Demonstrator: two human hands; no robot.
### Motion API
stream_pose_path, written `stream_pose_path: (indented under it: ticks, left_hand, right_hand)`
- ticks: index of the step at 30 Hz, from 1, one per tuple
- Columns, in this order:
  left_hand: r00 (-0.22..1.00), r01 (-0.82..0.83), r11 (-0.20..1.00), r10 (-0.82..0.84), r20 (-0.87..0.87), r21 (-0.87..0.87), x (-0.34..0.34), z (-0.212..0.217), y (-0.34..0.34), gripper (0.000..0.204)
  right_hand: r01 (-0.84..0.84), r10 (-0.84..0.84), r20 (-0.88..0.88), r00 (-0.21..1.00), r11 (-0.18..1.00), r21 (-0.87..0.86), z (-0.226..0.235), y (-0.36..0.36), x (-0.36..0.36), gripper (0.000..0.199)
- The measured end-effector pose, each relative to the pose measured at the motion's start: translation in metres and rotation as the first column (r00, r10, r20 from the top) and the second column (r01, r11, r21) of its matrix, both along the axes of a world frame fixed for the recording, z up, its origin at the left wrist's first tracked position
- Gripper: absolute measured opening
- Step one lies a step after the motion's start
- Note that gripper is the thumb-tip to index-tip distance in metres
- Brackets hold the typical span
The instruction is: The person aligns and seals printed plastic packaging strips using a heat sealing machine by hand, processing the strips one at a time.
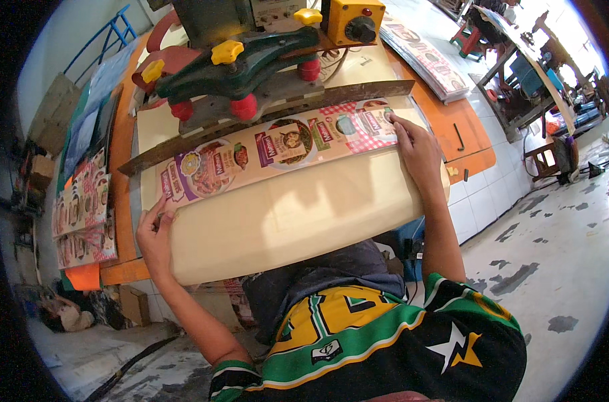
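Observation:
A long printed plastic sheet (251,155) with food pictures and red checks lies across the table in front of me. Its far edge runs close to a long dark metal bar (264,127) on a heat press. My left hand (156,236) pinches its near left corner between thumb and fingers. At the right end, my right hand (415,149) grips the edge, thumb on top and the other fingers partly hidden. Closer to my body, a plain cream padded board (298,214) spans the space between both forearms.
Above the bar stands a green press head with yellow knobs (227,51) and red feet; a yellow control box (355,23) sits behind it. Printed stacks lie at the left (83,214) and far right (428,60). A black hex key (459,137) rests on the orange tabletop (475,161).

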State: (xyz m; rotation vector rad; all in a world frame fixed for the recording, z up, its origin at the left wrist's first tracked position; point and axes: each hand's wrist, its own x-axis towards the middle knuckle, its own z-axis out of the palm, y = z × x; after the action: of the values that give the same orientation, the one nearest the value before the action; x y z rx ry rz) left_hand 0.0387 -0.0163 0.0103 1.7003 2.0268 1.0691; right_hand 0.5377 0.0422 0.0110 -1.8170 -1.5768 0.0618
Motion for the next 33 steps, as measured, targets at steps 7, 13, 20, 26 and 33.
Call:
stream_pose_path:
  ticks: [7,13,20,26,33]
  left_hand:
    - [0.979,0.042,0.996,-0.025,0.204,-0.08,-0.011,-0.001,0.008,0.044]
    - [0.971,0.156,0.98,-0.128,0.204,-0.126,-0.022,0.011,0.042,0.042]
    - [0.981,0.093,0.983,-0.117,-0.153,-0.155,-0.023,0.005,0.067,0.038]
    - [0.997,0.082,0.988,-0.083,-0.001,-0.133,-0.018,0.002,0.07,0.038]
    - [0.997,0.07,0.987,-0.065,0.035,-0.148,-0.017,0.006,0.069,0.039]
  right_hand:
    - [-0.126,0.067,-0.212,0.975,0.954,-0.273,0.007,0.01,0.025,0.031]
    - [-0.15,0.112,-0.147,0.983,0.947,-0.285,0.02,0.035,0.021,0.033]
    - [-0.072,0.076,0.003,0.997,0.962,-0.264,0.012,0.045,0.013,0.031]
    - [-0.022,0.034,0.038,0.999,0.963,-0.268,0.008,0.051,0.015,0.031]
    - [-0.055,0.052,-0.02,0.998,0.972,-0.229,0.006,0.052,0.016,0.03]
